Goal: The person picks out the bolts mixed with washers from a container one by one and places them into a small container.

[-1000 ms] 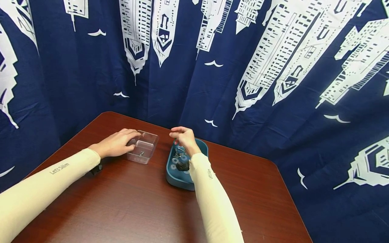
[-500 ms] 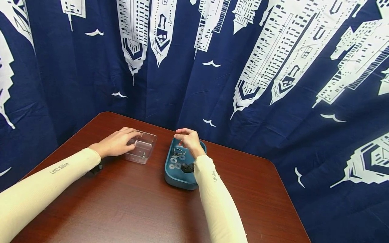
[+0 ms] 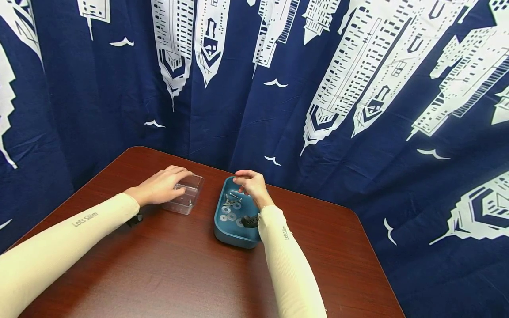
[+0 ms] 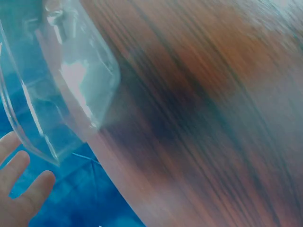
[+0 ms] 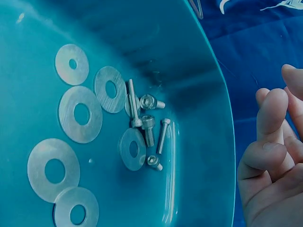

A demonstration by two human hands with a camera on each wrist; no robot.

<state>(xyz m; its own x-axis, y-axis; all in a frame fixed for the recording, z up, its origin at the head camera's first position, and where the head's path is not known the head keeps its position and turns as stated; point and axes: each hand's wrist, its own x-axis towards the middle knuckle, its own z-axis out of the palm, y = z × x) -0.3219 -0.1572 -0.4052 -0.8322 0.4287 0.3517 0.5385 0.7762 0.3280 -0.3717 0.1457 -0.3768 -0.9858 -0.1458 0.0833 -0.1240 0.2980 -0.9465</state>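
Grip L spread at clr box, grip R loosely curled over blue tray; both empty.

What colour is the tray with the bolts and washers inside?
The tray is teal blue; it shows best in the head view.

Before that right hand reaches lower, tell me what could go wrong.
The screws lie bunched in the bin, some against the washers, so the right hand might catch two things or knock one aside. The left hand is right at the clear box; a nudge could shift or tip it and roll the single screw inside.
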